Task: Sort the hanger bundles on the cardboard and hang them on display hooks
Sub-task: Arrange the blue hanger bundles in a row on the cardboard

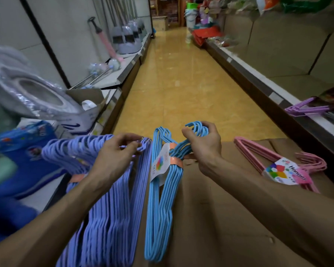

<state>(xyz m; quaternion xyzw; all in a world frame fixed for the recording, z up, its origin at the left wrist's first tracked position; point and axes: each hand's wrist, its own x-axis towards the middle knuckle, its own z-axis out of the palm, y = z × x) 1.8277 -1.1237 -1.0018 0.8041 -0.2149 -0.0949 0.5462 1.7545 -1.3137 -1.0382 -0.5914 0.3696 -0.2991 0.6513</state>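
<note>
Flat brown cardboard (229, 218) laid as a sorting surface, colours kept apart. Right hand (202, 143) curls round the hook ends of the sky-blue wire hanger bundle (162, 189), probably gathering the hooks to lift as one. Left hand (116, 151) pinches the lilac wire hanger bundles (108, 218) near their hooks; exact finger contact blurred. Pink wire hanger bundle (278, 164) lies apart, right side. Nothing hung yet.
</note>
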